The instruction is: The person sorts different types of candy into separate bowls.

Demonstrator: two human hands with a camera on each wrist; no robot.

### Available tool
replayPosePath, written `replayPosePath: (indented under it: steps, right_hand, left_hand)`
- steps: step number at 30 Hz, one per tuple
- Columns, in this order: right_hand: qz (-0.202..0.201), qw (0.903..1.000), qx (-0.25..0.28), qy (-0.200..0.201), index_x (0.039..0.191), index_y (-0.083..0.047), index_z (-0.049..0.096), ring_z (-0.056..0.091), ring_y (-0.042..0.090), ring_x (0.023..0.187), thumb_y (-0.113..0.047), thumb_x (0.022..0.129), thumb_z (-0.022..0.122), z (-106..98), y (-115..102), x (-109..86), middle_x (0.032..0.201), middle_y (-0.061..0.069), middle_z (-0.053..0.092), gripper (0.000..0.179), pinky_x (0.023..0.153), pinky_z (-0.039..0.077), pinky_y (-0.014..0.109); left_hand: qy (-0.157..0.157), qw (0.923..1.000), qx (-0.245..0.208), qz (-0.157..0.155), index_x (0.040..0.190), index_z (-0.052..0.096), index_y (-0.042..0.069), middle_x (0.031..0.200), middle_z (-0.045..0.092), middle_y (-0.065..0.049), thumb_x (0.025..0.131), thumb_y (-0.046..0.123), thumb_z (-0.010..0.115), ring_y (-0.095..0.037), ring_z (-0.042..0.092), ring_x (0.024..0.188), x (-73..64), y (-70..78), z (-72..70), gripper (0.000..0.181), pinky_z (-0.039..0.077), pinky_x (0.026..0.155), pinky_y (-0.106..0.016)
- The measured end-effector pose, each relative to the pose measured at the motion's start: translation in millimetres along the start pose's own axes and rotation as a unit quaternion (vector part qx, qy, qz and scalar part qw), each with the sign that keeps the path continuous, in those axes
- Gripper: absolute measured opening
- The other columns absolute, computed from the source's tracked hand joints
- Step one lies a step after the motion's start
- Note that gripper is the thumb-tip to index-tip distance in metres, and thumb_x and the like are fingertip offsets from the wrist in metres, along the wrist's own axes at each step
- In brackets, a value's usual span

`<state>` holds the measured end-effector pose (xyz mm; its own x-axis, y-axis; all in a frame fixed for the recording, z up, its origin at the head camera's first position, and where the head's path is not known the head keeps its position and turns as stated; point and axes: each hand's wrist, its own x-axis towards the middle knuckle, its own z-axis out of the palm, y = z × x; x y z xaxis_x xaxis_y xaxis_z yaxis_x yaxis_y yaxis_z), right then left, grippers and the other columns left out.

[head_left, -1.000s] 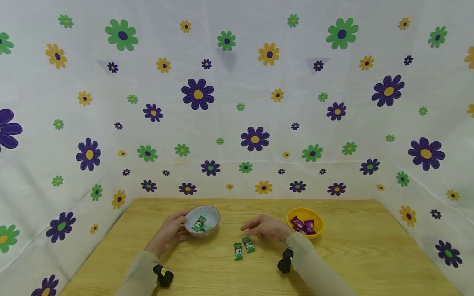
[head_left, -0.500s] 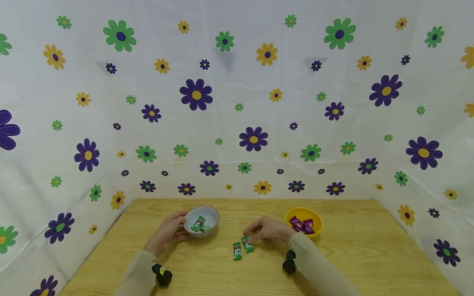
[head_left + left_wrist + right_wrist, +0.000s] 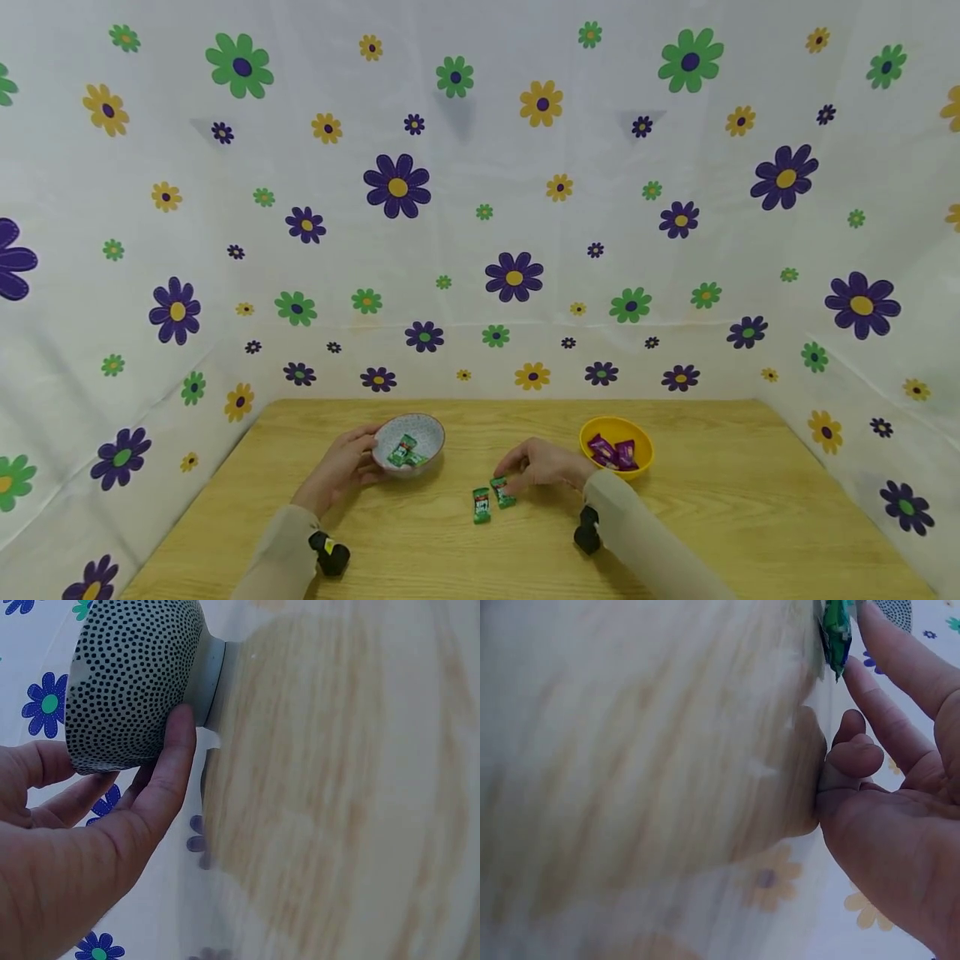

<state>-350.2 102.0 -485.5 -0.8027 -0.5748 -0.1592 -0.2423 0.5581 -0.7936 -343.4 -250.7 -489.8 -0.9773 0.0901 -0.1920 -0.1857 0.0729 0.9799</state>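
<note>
My left hand holds the side of a speckled bowl at the table's back left. In the left wrist view, the thumb presses low on the dotted outer wall and the other fingers lie nearer the rim. Inside the bowl lie green-wrapped candies. My right hand is low over the table, its thumb and forefinger at a green-wrapped candy, partly covered by the hand. Whether the fingertips touch it I cannot tell. Another green-wrapped candy lies just left of it.
A yellow bowl with several purple-wrapped candies stands right of my right hand. The wooden table meets a white flower-patterned sheet behind and at both sides. Each wrist carries a black camera.
My right hand has come down and slightly right, from above the candies to the right-hand green one. The left hand and the speckled bowl have stayed in place.
</note>
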Motion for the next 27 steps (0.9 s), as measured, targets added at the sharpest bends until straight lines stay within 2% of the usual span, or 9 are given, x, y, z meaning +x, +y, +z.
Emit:
replayPosePath:
  steps: [6, 9, 20, 27]
  right_hand:
    - [-0.007, 0.9999, -0.009, 0.006, 0.102, -0.011, 0.076, 0.047, 0.015, 0.086, -0.012, 0.081, 0.079, 2.5, -4.2, -1.0, 0.100, -0.001, 0.068, 0.021, 0.078, 0.038, 0.028]
    - [0.001, 1.0000, -0.001, 0.007, 0.101, -0.011, 0.076, 0.047, 0.015, 0.085, -0.011, 0.081, 0.080, 3.7, -5.6, -1.6, 0.096, -0.001, 0.067, 0.021, 0.076, 0.036, 0.028]
    - [0.021, 0.9996, -0.013, 0.014, 0.096, -0.013, 0.078, 0.045, 0.015, 0.084, -0.011, 0.081, 0.079, 5.9, -8.1, -1.8, 0.097, -0.003, 0.070, 0.015, 0.074, 0.035, 0.028]
    - [0.031, 0.9991, -0.019, 0.023, 0.088, -0.010, 0.077, 0.050, 0.013, 0.078, -0.012, 0.082, 0.078, 7.1, -9.4, -1.9, 0.087, -0.002, 0.071, 0.006, 0.073, 0.040, 0.027]
  left_hand:
    - [0.001, 1.0000, -0.003, -0.002, 0.150, 0.034, 0.003, 0.136, 0.046, -0.020, 0.104, 0.014, 0.036, -0.022, 0.057, 0.102, -0.1, -0.3, -1.3, 0.047, 0.056, 0.085, -0.038]
    - [0.001, 1.0000, -0.009, -0.001, 0.149, 0.034, 0.003, 0.131, 0.048, -0.019, 0.104, 0.014, 0.036, -0.022, 0.057, 0.099, 0.0, -0.9, -1.8, 0.047, 0.057, 0.085, -0.038]
    - [-0.004, 0.9999, -0.013, 0.007, 0.149, 0.034, 0.002, 0.132, 0.048, -0.019, 0.103, 0.013, 0.036, -0.020, 0.058, 0.098, 1.4, -0.9, -1.8, 0.047, 0.057, 0.084, -0.037]
    - [-0.006, 1.0000, -0.001, 0.006, 0.150, 0.032, 0.002, 0.136, 0.045, -0.022, 0.103, 0.014, 0.035, -0.021, 0.058, 0.101, -0.6, 1.9, 0.0, 0.049, 0.057, 0.085, -0.038]
